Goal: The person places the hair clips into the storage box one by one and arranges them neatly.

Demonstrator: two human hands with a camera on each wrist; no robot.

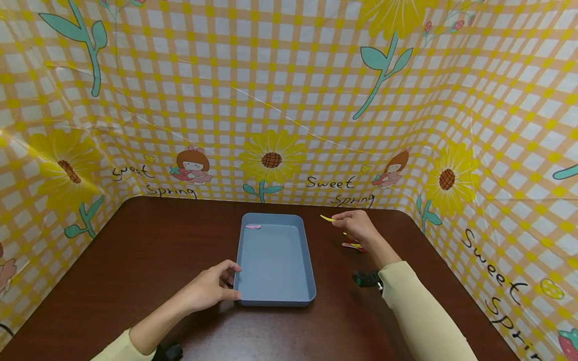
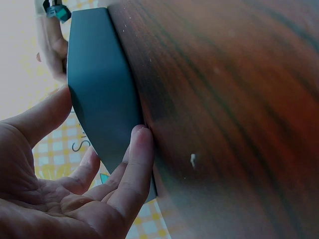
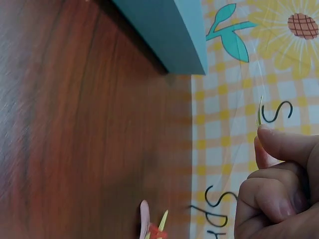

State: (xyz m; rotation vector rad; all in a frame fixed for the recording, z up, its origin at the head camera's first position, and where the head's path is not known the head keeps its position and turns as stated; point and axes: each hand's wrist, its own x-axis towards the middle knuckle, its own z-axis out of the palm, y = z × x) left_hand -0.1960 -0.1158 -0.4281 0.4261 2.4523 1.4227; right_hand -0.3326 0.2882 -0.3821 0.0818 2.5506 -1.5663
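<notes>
A yellow hair clip (image 1: 327, 218) is pinched between thumb and forefinger of my right hand (image 1: 356, 225), raised off the table to the right of the tray's far end. In the right wrist view the clip (image 3: 259, 112) shows edge-on, and the other fingers are curled in. My left hand (image 1: 209, 286) rests against the left side of the blue-grey tray (image 1: 312, 273), its thumb near the front corner. The left wrist view has these fingertips (image 2: 142, 137) spread on the tray's outer wall (image 2: 102, 74). One pink hair clip (image 1: 253, 227) lies inside the tray, at its far left.
Below my right hand, a small group of pink, yellow and red clips (image 1: 352, 245) lies on the dark wooden table (image 1: 180, 235), partly hidden by the wrist. A checked cloth (image 1: 289, 100) with sunflowers stands up behind the table and along both sides.
</notes>
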